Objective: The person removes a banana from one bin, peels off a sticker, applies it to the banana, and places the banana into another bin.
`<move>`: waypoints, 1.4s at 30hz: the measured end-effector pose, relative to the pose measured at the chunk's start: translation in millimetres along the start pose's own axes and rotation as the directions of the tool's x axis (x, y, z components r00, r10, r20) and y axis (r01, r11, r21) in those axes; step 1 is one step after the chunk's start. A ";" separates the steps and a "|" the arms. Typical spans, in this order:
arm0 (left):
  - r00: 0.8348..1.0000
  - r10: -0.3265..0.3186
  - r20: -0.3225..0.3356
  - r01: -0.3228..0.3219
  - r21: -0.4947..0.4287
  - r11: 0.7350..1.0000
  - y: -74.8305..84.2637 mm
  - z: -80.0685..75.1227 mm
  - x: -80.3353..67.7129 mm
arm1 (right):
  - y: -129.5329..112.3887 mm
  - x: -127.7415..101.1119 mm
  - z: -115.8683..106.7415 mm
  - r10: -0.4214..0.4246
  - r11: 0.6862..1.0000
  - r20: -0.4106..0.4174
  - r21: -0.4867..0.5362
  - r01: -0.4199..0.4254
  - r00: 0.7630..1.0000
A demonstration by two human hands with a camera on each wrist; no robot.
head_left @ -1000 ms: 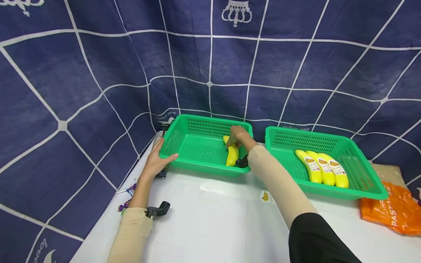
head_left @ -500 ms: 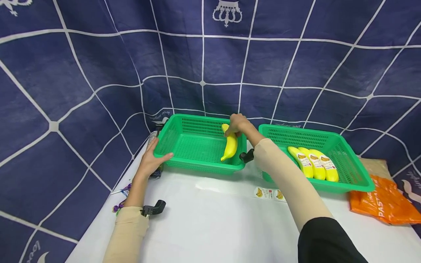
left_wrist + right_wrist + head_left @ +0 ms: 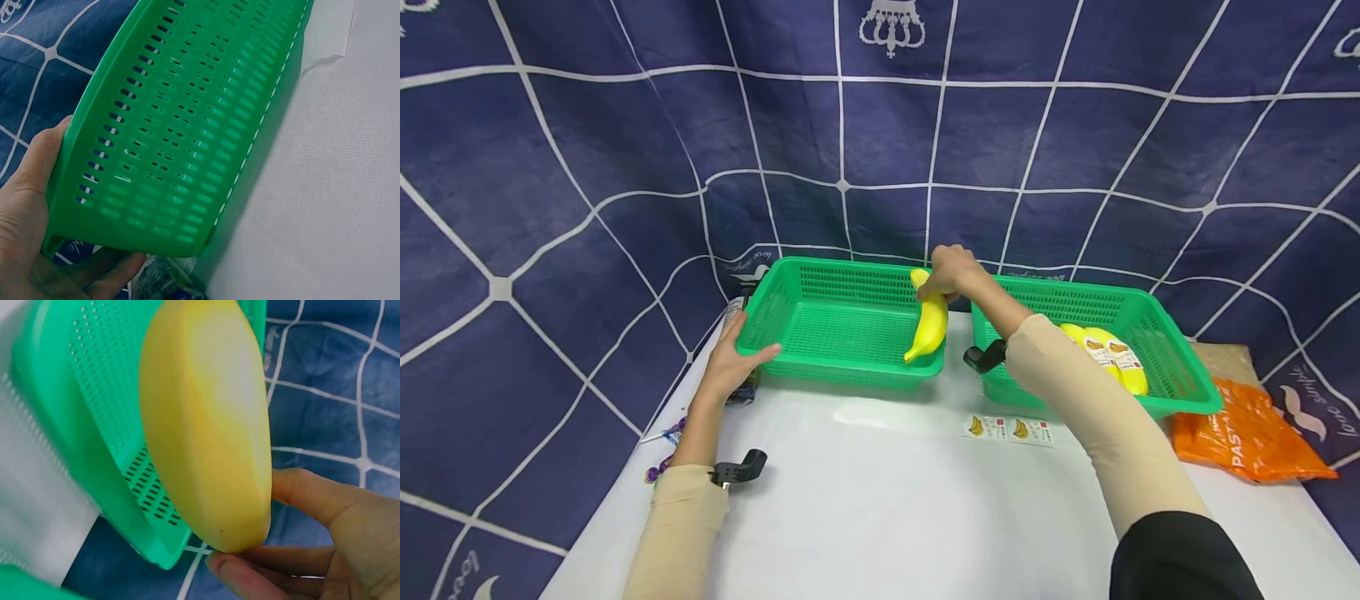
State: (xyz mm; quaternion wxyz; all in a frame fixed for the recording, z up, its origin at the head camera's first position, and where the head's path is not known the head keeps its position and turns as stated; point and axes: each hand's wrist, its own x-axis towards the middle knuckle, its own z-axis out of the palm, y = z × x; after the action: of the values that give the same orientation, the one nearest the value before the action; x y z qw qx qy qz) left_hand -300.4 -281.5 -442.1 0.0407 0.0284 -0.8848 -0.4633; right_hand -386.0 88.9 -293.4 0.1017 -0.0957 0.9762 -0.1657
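Left fingers: the fingers [image 3: 112, 278] of the left hand [image 3: 730, 367] curl round the near left corner of the left basket [image 3: 820, 367]. The thumb lies along the outside wall and the other fingers sit under the corner, so they are clamped on the basket.
Left of those fingers: a small shiny wrapper [image 3: 741, 392] lies on the white table [image 3: 880, 517], partly under the hand. I cannot tell what it is.
Left basket: it is green with little holes. It sits on the table, and its bottom to the right of the left fingers is bare.
Stickers: two small banana stickers [image 3: 1009, 428] lie flat on the table, nearer the person than both baskets.
Right fingers: the fingers [image 3: 250, 575] of the right hand [image 3: 951, 271] pinch the top end of a yellow banana [image 3: 929, 325]. They are closed tight on it.
Banana: it hangs down from the right fingers, up in the air, over the right edge of the left basket.
Right basket: another green basket [image 3: 1180, 392] sits just right of those fingers. More yellow bananas [image 3: 1112, 354] lie in it, side by side, partly hidden by the arm.
Far right: an orange bag [image 3: 1247, 433] lies on the table, beside the right basket.
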 end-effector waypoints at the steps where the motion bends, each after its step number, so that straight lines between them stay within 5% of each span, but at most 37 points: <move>1: 1.000 -0.001 0.000 0.001 0.003 1.000 0.6 -0.1 0.1 | 0.9 -5.7 -1.5 -0.008 1.000 -0.016 -0.005 0.007 1.000; 7: 1.000 0.002 0.011 -0.002 0.003 1.000 2.9 0.6 0.2 | 6.5 -45.5 -5.4 -0.067 0.996 -0.094 -0.061 0.061 0.993; 17: 1.000 -0.002 -0.005 0.002 -0.009 1.000 0.1 1.5 -1.2 | 16.7 -109.0 6.9 -0.089 0.994 -0.103 -0.066 0.083 0.991; 28: 1.000 0.008 -0.006 -0.008 0.000 1.000 3.0 0.3 -1.2 | 34.0 -168.9 69.5 -0.044 0.998 -0.089 0.038 0.047 0.995; 42: 1.000 0.009 -0.006 -0.009 -0.014 1.000 4.3 2.7 -4.2 | 72.6 -191.3 141.7 0.029 0.990 -0.115 0.139 -0.013 0.993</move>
State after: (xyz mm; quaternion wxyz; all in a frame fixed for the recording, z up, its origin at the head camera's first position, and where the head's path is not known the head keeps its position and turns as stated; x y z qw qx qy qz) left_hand -296.6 -276.5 -440.3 0.0455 0.0253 -0.8816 -0.4692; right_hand -180.6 155.3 -417.3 0.0524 -0.0684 0.9677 -0.2369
